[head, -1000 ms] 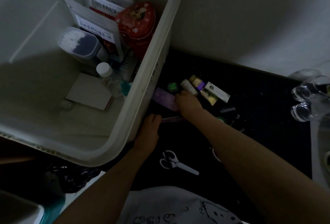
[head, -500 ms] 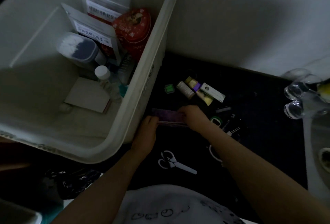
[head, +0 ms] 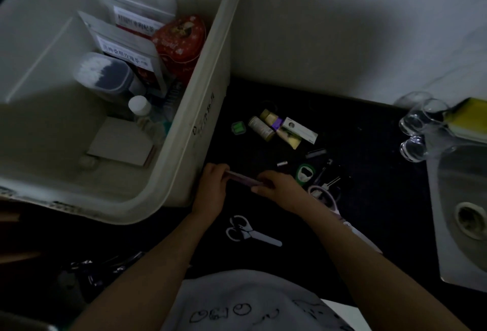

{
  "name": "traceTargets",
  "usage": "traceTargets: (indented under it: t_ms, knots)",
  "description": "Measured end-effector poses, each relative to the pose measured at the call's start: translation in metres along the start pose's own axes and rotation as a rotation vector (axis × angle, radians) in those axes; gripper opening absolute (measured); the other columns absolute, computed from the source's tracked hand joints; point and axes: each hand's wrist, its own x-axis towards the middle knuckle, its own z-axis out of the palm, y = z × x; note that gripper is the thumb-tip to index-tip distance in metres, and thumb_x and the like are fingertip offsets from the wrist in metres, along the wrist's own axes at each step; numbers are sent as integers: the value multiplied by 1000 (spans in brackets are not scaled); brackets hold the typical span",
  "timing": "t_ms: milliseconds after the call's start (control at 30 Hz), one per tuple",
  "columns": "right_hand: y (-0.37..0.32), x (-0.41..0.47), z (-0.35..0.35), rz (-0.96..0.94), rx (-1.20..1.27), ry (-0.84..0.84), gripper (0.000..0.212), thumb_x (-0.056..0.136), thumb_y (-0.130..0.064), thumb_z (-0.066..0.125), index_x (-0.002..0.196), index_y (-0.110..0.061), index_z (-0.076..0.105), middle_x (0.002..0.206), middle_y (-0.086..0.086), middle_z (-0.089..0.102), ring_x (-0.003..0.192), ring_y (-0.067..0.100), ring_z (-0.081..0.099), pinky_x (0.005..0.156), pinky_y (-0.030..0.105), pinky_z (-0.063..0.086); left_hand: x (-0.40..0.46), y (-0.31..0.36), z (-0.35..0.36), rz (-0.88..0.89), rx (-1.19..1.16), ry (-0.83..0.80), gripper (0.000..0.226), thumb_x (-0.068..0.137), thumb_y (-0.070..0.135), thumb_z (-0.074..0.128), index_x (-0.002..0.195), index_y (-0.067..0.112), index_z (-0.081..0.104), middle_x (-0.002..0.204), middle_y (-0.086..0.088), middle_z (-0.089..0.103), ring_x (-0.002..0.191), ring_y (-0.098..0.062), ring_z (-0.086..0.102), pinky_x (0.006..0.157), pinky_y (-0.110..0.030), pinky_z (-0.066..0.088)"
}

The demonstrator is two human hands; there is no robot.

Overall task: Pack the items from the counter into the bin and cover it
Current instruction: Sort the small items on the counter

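Both hands — left hand [head: 212,185], right hand [head: 276,188] — pinch the purple packet [head: 243,179] by its ends; a loose grip could drop it short of the bin [head: 184,130].

Dim, underexposed – black counter [head: 369,146] swallows detail; soft shadow on wall [head: 342,27]; wide-angle bending at edges.

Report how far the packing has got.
Done: pouches, a red tin and other bits sit in the bin. In hand: left hand and right hand hold a purple strip. Left: scissors, small bottles, keys; no lid on.
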Motion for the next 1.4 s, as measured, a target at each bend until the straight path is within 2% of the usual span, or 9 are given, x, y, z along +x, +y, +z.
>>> traceTargets:
  t_ms: [133, 267, 367, 500, 667, 967, 1100, 1233, 1400]
  knots:
    - [3, 3, 4, -3, -118, 35, 34, 91, -16, 58, 123, -6, 52, 121, 15, 57, 109, 29, 56, 84, 28, 43, 0, 4, 1, -43, 6, 44, 24, 95, 2, 44, 114, 2, 58, 116, -16, 47, 93, -16, 45, 76, -10, 25]
    - [9, 9, 18, 50, -167, 223, 10, 88, 2, 46, 93, -3, 53, 109, 25, 57, 100, 36, 56, 69, 31, 36, -1, 18, 8, -61, -44, 96, 18, 92, -3, 39, 99, 4, 55, 99, -12, 53, 87, -17, 49, 67, -13, 26]
    - [9, 11, 25, 13, -127, 380, 23, 87, 0, 48, 109, -2, 54, 114, 20, 53, 103, 35, 50, 74, 31, 35, -2, 27, 11, -91, -101, 200, 17, 93, -1, 39, 102, 3, 53, 97, -11, 55, 86, -18, 52, 72, -14, 32]
    - [15, 17, 35, 81, -218, 371, 26, 89, 0, 42, 115, 2, 45, 118, 25, 46, 104, 38, 46, 76, 36, 31, -7, 25, 22, -55, -8, -15, 36, 96, 0, 34, 133, -3, 39, 126, -18, 46, 111, -28, 49, 95, -26, 37]
    - [6, 15, 28, 17, -86, 491, 11, 89, 7, 37, 94, -2, 42, 109, 25, 47, 92, 33, 43, 71, 29, 20, -2, 26, 25, -54, 57, 50, 25, 96, -3, 32, 114, -4, 49, 110, -20, 52, 94, -24, 50, 79, -24, 37]
    - [11, 12, 32, -43, -138, 450, 18, 91, 8, 36, 102, 12, 50, 110, 29, 48, 95, 38, 46, 79, 40, 32, -7, 25, 30, -42, 67, 36, 22, 95, -2, 34, 110, 0, 50, 108, -20, 53, 94, -27, 52, 77, -28, 40]
    - [1, 10, 16, 4, 146, 642, 9, 93, 0, 37, 92, -5, 44, 91, 13, 42, 79, 25, 40, 67, 31, 28, 7, 58, 19, 1, -50, 165, 38, 97, 4, 37, 135, 0, 39, 127, -18, 50, 113, -27, 50, 93, -24, 35]
    - [-22, 1, -17, 71, 547, 903, 10, 93, -4, 35, 87, -10, 41, 91, 15, 51, 79, 24, 48, 67, 31, 36, 21, 116, 4, 53, -185, 299, 46, 97, 2, 36, 142, 4, 32, 133, -14, 48, 121, -24, 44, 93, -12, 24]
    - [-55, -21, -62, 84, 802, 1191, 12, 93, -5, 35, 98, -10, 46, 89, 6, 52, 85, 20, 50, 74, 30, 40, 29, 170, -14, 119, -204, 382, 54, 91, -3, 40, 143, 9, 32, 133, -14, 48, 123, -29, 40, 101, -36, 33]
